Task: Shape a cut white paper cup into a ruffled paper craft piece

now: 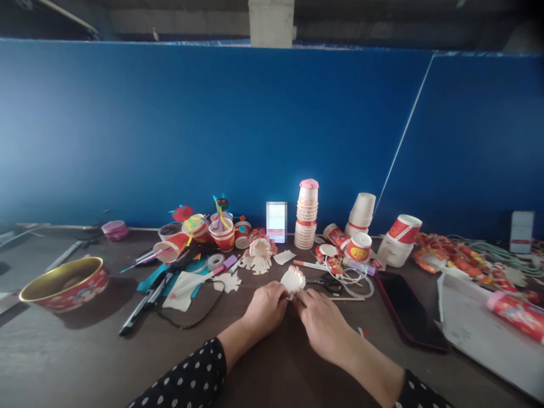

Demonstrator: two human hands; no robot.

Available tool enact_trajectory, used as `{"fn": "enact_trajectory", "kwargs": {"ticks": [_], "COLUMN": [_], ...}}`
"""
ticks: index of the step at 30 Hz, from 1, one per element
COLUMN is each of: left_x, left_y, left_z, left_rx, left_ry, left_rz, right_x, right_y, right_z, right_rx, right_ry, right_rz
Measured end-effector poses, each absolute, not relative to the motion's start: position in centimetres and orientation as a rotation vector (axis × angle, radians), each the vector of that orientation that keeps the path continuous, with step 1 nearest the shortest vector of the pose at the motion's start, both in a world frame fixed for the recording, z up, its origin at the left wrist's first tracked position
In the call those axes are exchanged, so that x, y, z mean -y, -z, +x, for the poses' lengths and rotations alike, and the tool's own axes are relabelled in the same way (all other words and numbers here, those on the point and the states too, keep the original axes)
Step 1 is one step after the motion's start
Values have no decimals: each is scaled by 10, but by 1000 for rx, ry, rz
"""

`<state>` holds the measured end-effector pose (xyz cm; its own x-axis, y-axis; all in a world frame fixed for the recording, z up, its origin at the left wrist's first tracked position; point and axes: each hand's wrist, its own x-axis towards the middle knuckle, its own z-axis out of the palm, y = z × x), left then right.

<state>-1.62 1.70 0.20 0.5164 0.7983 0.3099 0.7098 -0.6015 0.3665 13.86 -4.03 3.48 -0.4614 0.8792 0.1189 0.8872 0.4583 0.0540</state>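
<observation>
Between my two hands is a cut paper cup (293, 280), its white inside facing up and its edge fringed into curled strips. My left hand (267, 307) pinches the near left side of its edge, fingers closed. At the near right side, my right hand (318, 317) grips the same cup with bent fingers. The fingertips partly hide the cup's near edge. Just beyond the right hand lie black-handled scissors (327, 281). Behind the cup sits another fringed paper cup (258, 255), and a white paper scrap (228, 282) lies to the left.
A gold-lined bowl (63, 283) stands at left. Decorated cups (222, 233) stand at back left, and a tall cup stack (306, 218) at back centre. A dark phone (410, 311) and white sheets (488, 334) lie at right. A blue partition (272, 124) closes off the back.
</observation>
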Motion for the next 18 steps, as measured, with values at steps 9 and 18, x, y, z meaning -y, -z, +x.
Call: {"fn": "enact_trajectory", "kwargs": {"ticks": [9,18], "left_x": [-19,-20], "left_y": [-2,0], "left_z": [-17,-19], "left_rx": [-1224,-1103], "left_ry": [-731,-758], "left_rz": [2533,2552], "right_x": [38,33], "right_y": [-31,-18], "right_z": [137,136], "right_rx": [2602,2545], "right_ry": [226,346], "right_rz": [-1582,-1537]}}
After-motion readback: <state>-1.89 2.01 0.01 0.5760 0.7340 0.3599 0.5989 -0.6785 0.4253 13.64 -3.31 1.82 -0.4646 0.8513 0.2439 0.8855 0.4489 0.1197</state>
